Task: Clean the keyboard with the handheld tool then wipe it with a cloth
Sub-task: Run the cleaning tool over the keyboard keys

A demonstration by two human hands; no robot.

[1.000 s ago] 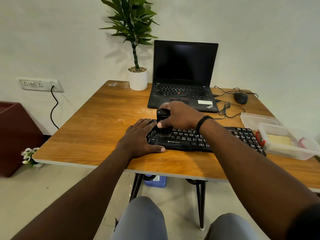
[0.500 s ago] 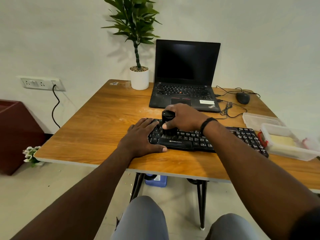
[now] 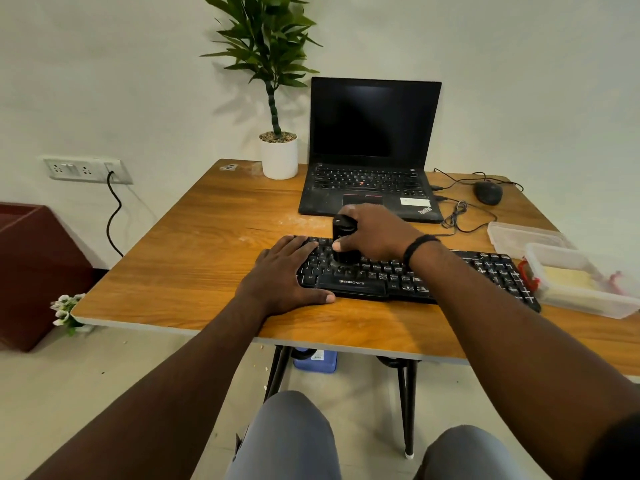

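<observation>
A black keyboard lies across the front of the wooden table. My right hand grips a black cylindrical handheld tool standing upright, its lower end on the keys left of the keyboard's middle. My left hand lies flat with straight fingers on the keyboard's left end, thumb along its front edge. A yellow cloth lies inside a clear plastic box at the right.
An open black laptop sits behind the keyboard, with a potted plant to its left. A mouse and cables lie at the back right. Two clear plastic containers stand at the keyboard's right end.
My right hand has slid the tool a little to the right along the keys. My left hand has stayed on the keyboard's left end.
</observation>
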